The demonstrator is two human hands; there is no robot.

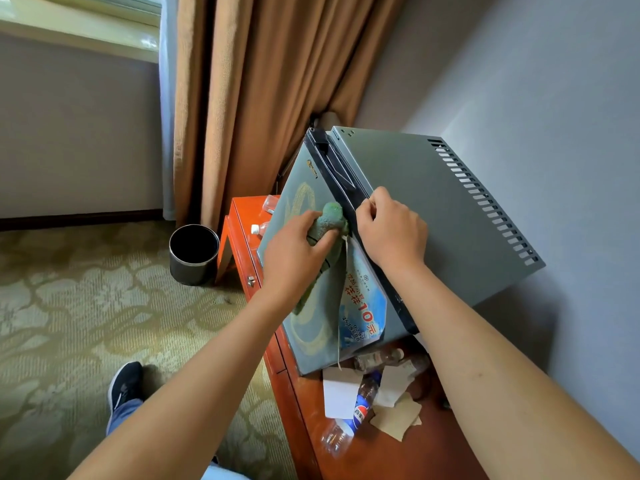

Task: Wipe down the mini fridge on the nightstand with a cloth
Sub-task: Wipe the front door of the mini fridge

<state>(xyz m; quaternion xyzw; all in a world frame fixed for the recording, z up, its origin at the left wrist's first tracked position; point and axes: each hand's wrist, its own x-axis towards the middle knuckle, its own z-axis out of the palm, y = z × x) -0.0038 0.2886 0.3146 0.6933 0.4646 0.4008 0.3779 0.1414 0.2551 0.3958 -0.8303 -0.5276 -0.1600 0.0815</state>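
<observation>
The grey mini fridge (433,209) stands on the glossy orange-brown nightstand (363,455), pushed into the corner against the pale wall, beside the tan curtain (249,98). Its door faces out over the edge of the surface, and a blue sticker (363,306) with red characters is stuck on the lower part of that door.

The left hand (294,254) grips a bunched green cloth (329,223) and presses it against the door face, just below the black strip along the top of the door. Part of the cloth hangs down under the wrist. The right hand (391,230) sits on the top edge of the fridge, fingers curled over the black strip right beside the cloth; it looks to be holding that edge.

On the surface in front of the fridge lie a Pepsi bottle (363,400), a clear plastic bottle (337,436), a white sheet of paper (339,393) and some torn beige scraps (398,417). Another small bottle with a white cap (258,229) lies on the far end of the nightstand. A black waste bin (194,254) stands on the patterned carpet (69,323) next to the nightstand, and a dark sneaker (124,382) shows lower down.
</observation>
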